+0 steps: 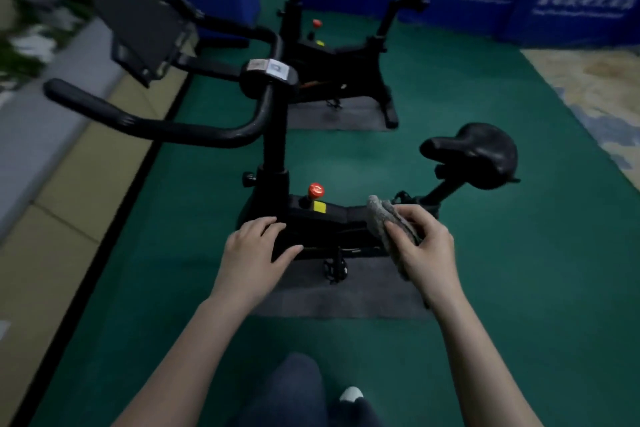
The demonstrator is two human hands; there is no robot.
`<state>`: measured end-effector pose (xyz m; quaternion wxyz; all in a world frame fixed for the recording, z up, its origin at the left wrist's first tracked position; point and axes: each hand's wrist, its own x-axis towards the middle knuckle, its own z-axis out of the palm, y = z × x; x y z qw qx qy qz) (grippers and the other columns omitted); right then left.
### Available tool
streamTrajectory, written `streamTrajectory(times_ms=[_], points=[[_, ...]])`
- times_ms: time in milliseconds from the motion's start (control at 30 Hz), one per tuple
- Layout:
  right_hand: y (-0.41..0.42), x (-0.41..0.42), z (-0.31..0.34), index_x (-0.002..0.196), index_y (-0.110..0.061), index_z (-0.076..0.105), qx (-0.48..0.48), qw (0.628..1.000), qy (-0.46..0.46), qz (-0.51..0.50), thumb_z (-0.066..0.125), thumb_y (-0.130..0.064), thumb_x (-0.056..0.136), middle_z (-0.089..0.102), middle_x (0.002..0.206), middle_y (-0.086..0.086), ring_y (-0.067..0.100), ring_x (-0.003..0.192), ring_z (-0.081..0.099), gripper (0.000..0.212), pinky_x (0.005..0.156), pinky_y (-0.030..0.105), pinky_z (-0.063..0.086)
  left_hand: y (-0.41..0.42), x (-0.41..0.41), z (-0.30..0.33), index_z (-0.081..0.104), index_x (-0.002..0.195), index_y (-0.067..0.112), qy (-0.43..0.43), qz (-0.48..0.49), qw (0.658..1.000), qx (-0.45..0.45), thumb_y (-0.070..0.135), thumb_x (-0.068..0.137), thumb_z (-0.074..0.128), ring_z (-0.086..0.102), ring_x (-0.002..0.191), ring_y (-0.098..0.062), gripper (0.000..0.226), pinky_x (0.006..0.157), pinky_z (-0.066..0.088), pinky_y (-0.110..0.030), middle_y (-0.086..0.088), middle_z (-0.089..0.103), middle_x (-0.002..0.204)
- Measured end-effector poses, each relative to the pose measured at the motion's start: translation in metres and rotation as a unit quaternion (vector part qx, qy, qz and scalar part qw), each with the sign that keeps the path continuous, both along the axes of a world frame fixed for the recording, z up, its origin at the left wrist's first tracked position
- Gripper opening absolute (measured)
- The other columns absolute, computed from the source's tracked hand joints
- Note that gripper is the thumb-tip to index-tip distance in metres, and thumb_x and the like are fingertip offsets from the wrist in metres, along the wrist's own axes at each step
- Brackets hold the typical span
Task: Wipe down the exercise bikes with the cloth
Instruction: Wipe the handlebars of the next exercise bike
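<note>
Cloth (391, 229) half-hidden under right hand (420, 246)

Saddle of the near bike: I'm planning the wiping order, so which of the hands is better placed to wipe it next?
Probably the right hand: it grips the cloth below the saddle. The left hand rests bare on the frame, farther away.

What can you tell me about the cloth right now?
The cloth is grey, looks like terry fabric, and is bunched into folds. The right hand grips it, fingers curled over its top and thumb against its near side, and holds it against the black frame of the near bike, between the red knob and the seat post. Its lower end hangs below the hand.
</note>
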<state>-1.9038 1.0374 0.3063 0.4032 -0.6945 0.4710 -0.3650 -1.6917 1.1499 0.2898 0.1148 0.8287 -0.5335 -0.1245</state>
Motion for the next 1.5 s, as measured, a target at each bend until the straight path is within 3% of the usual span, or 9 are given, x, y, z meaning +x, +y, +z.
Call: streamTrajectory(times_ms=[133,300,633,867,1033,1200,1367,1500], points=[[-0.015,0.026,0.006,0.088,-0.025,0.066,-0.019,0.996,-0.007,0.084,0.067,-0.008,0.085,0.068,0.082,-0.017,-0.004,0.076,0.061,0.018,0.068,0.009,0.043,0.015,0.004,0.008,0.041,0.142,0.022,-0.01,0.078,0.997,0.001,0.058,0.093,0.037,0.027,0.138,-0.012,0.061,0.113,0.02,-0.034,0.007,0.036,0.148],[-0.035,0.06,0.013,0.09,-0.028,0.065,-0.022,0.988,-0.014,0.155,0.068,-0.009,0.085,0.069,0.089,-0.015,-0.003,0.085,0.063,0.02,0.076,0.012,0.045,0.019,0.016,0.015,0.041,0.141,0.022,-0.012,0.155,0.988,-0.023,0.058,0.092,0.038,0.029,0.137,-0.011,0.061,0.113,0.02,-0.032,0.007,0.038,0.146],[-0.081,0.126,0.036,0.088,-0.029,0.066,-0.044,0.974,-0.035,0.22,0.066,-0.007,0.085,0.069,0.081,-0.019,-0.002,0.079,0.063,0.022,0.067,0.011,0.045,-0.006,0.058,0.02,0.038,0.142,0.024,-0.011,0.244,0.968,-0.059,0.062,0.089,0.032,0.028,0.137,-0.009,0.065,0.113,0.019,-0.031,0.01,0.036,0.146],[-0.102,0.176,0.045,0.089,-0.031,0.066,-0.022,0.961,-0.078,0.265,0.063,-0.012,0.089,0.068,0.078,-0.018,0.005,0.066,0.061,0.02,0.058,0.024,0.045,-0.016,0.088,0.025,0.034,0.144,0.026,-0.031,0.276,0.959,-0.056,0.062,0.09,0.031,0.028,0.136,-0.009,0.065,0.113,0.019,-0.03,0.012,0.034,0.146],[-0.113,0.216,0.052,0.091,-0.029,0.067,-0.014,0.943,-0.089,0.321,0.063,-0.011,0.089,0.068,0.076,-0.016,0.002,0.062,0.061,0.019,0.053,0.016,0.044,-0.015,0.098,0.028,0.033,0.144,0.026,-0.034,0.328,0.942,-0.056,0.063,0.089,0.029,0.03,0.135,-0.008,0.067,0.113,0.021,-0.031,0.012,0.034,0.146],[-0.126,0.258,0.053,0.093,-0.025,0.068,-0.034,0.918,-0.085,0.385,0.064,-0.007,0.087,0.069,0.083,-0.015,0.001,0.079,0.064,0.019,0.065,0.012,0.046,-0.018,0.101,0.026,0.032,0.145,0.026,-0.038,0.404,0.912,-0.064,0.062,0.09,0.032,0.03,0.135,-0.009,0.066,0.112,0.022,-0.031,0.012,0.035,0.146],[-0.144,0.292,0.062,0.094,-0.028,0.067,-0.043,0.881,-0.078,0.465,0.064,-0.011,0.087,0.067,0.084,-0.02,-0.001,0.082,0.062,0.019,0.065,0.011,0.046,-0.029,0.099,0.03,0.03,0.146,0.027,-0.043,0.491,0.867,-0.074,0.061,0.09,0.033,0.03,0.135,-0.009,0.066,0.111,0.021,-0.029,0.013,0.035,0.146],[-0.16,0.318,0.063,0.099,-0.024,0.068,-0.051,0.844,-0.078,0.529,0.063,-0.011,0.088,0.069,0.091,-0.016,0.002,0.088,0.064,0.017,0.075,0.023,0.051,-0.043,0.098,0.033,0.03,0.147,0.026,-0.06,0.54,0.835,-0.082,0.061,0.091,0.033,0.031,0.134,-0.009,0.066,0.11,0.022,-0.027,0.012,0.036,0.146]])
